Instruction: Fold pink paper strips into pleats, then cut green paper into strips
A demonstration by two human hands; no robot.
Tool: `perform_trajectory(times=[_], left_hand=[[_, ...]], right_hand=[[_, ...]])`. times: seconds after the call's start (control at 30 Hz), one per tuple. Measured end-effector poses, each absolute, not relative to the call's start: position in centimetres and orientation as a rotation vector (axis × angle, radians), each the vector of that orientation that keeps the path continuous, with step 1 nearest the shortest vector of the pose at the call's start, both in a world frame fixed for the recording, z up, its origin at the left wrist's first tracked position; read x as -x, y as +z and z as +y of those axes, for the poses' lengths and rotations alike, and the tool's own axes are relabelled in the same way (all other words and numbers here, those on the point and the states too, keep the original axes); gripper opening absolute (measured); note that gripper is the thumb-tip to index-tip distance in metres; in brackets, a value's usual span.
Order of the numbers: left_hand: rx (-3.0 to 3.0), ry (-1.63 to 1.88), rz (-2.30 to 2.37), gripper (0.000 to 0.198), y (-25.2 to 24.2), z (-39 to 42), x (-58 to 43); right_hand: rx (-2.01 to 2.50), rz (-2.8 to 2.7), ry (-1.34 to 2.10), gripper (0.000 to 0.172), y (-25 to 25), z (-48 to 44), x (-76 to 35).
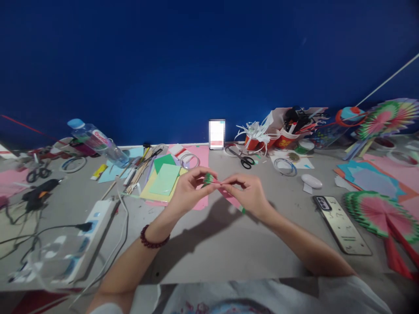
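A pink paper strip with green edges (231,198) is held up in front of me, above the grey table. One end of it is gathered into narrow pleats. My left hand (193,185) pinches the pleated end, where a green tip shows between thumb and fingers. My right hand (247,189) pinches the same paper close by, with thumb and fingertips nearly touching those of the left. The flat part of the strip hangs down below my right fingers, partly hidden by them.
Coloured paper sheets (165,179) lie behind my left hand. Black scissors (246,161) and a phone screen (217,134) are at the back. A power strip (93,240) and a bottle (101,141) stand left; a phone (342,224) and a finished paper fan (379,213) lie right.
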State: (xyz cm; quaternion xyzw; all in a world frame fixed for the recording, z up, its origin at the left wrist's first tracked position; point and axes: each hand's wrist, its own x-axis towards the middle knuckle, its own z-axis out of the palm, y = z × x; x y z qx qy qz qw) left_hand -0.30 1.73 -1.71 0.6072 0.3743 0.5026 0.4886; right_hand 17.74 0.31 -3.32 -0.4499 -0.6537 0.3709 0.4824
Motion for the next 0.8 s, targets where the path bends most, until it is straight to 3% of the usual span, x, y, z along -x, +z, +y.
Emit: perform_trajectory(times=[0.23, 0.3, 0.43, 0.8], left_hand=[[-1.639, 1.253, 0.934, 0.009, -1.2, 1.8, 1.3], [-1.637, 1.298, 0.922, 0.009, -1.1, 1.8, 1.4], [-1.553, 1.367, 0.895, 0.014, -0.8, 2.2, 1.8], [-1.435, 1.402, 0.955, 0.013, -1.3, 3.1, 2.7]], right_hand=[[1.044, -1.775, 0.69, 0.008, -2.3, -0.5, -17.7], [1.068, -1.789, 0.715, 0.007, -2.3, -0.5, -17.8], [1.111, -1.799, 0.768, 0.024, -2.2, -0.3, -18.2], [1.159, -1.748, 0.874, 0.019, -2.0, -0.3, -18.6]])
